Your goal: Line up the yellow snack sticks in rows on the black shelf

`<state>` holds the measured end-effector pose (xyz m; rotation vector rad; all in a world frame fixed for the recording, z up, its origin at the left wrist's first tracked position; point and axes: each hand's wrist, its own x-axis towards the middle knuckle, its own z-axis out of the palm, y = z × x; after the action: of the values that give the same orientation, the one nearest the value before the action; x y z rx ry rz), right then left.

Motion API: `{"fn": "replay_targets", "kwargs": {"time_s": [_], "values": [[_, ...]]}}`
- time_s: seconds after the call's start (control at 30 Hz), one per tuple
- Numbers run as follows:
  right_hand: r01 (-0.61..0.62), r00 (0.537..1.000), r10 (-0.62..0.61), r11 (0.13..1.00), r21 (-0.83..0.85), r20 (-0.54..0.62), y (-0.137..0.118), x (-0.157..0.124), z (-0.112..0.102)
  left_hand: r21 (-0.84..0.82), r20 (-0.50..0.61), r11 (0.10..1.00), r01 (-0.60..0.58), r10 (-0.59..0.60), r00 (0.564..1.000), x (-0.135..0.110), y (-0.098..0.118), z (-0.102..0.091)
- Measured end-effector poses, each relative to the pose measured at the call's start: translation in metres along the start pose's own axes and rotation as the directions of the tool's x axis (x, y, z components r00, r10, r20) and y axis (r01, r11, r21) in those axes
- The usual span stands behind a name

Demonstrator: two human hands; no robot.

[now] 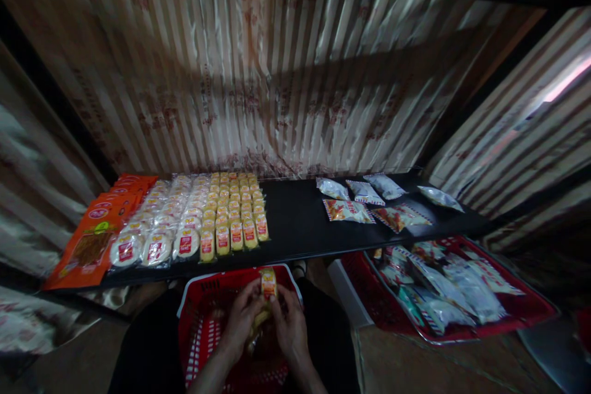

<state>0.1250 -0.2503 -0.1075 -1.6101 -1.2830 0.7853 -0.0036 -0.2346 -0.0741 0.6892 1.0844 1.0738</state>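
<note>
Over a red plastic basket [194, 295] between my knees, my left hand [241, 314] and my right hand [290, 323] are closed on a small yellow wrapped snack cake [268, 280] with a red label. It stands upright between the fingertips of both. Another yellow pack shows lower down, between the palms; whether a hand grips it is unclear. Just beyond the basket, rows of the same yellow snack cakes [236, 235] line a black shelf [295, 215]. To their left are rows of round white wrapped cakes [156, 248].
Orange snack bags [90, 240] overlap at the shelf's left end. Several white and red packets [348, 210] lie on its right part. A second red basket [530, 314], filled with packets, stands at the lower right. Patterned curtain cloth [277, 86] hangs behind the shelf.
</note>
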Motion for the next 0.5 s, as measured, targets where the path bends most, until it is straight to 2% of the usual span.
{"fn": "replay_targets", "kwargs": {"time_s": [0.23,0.5], "values": [[0.105,0.993,-0.105,0.994,0.0,-0.057,-0.019,0.042,-0.028,0.048,0.056,0.991,-0.126,0.123,0.991,0.03,0.023,0.036],[0.15,0.981,-0.153,0.988,-0.029,-0.117,-0.021,0.101,-0.039,0.131,0.091,0.967,-0.219,0.208,0.974,0.078,0.041,0.074]]}}
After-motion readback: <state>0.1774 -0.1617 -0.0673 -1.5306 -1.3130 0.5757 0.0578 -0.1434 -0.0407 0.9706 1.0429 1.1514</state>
